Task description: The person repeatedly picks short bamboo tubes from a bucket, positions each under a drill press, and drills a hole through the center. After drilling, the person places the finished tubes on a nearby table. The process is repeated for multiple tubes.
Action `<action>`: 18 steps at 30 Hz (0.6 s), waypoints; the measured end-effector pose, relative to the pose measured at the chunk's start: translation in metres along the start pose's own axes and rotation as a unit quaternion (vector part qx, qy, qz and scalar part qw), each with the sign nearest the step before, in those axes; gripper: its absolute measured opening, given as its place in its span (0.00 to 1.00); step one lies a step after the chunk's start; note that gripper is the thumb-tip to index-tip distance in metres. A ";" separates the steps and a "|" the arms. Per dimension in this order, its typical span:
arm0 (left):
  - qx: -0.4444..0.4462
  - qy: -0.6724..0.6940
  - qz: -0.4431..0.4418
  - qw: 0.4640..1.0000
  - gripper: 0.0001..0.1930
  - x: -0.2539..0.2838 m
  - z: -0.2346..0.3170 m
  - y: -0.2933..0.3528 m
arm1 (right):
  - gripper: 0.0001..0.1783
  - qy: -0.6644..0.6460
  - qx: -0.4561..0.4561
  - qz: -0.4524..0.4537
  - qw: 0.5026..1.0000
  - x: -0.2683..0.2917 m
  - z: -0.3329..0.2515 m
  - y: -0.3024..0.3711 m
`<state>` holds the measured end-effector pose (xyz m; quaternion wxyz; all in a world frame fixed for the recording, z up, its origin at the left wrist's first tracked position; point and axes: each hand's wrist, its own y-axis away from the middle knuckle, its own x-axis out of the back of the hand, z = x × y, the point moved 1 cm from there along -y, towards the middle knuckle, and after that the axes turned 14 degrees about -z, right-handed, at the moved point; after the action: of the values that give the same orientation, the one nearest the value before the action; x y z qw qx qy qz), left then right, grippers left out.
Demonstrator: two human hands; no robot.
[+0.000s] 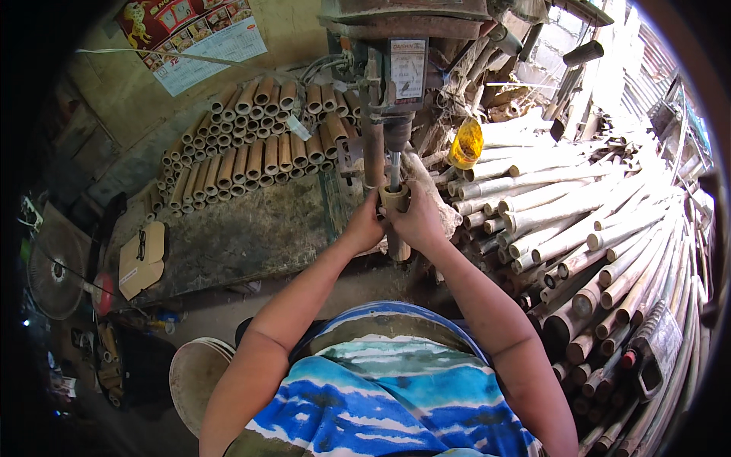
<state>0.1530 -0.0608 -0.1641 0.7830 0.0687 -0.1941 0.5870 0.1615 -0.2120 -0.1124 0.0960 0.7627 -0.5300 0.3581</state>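
Observation:
Both my hands grip one short bamboo tube [394, 199], held upright under the drill press [400, 133]. My left hand [367, 225] wraps its left side, and my right hand [418, 221] closes round its right side. The shiny drill bit [395, 169] points down at the tube's open top; how deep it reaches inside I cannot tell. Below my fingers the tube's lower end shows. To the left of the tube stands the press's rusty column [374, 145].
Several stacked bamboo tubes [255, 158] lie on the worn workbench [251, 236] to the left, with glasses on a cardboard piece [142, 259]. Long bamboo poles [563, 206] pile up on the right. A yellow container [465, 145] hangs behind. A pale bucket [199, 377] stands lower left, near a fan [58, 263].

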 end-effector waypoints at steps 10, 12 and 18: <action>-0.030 -0.012 0.008 0.999 0.36 -0.002 -0.003 0.000 | 0.27 0.011 0.003 0.007 1.000 -0.002 0.003 0.002; -0.016 -0.013 0.010 1.000 0.35 -0.001 0.002 0.002 | 0.27 0.028 0.036 0.041 0.998 -0.001 0.002 0.003; -0.024 0.006 0.009 1.000 0.35 -0.001 0.007 0.000 | 0.28 0.003 0.012 0.008 1.000 0.003 -0.002 0.001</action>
<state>0.1511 -0.0643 -0.1578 0.7805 0.0447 -0.2042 0.5892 0.1598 -0.2136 -0.1093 0.0850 0.7585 -0.5316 0.3673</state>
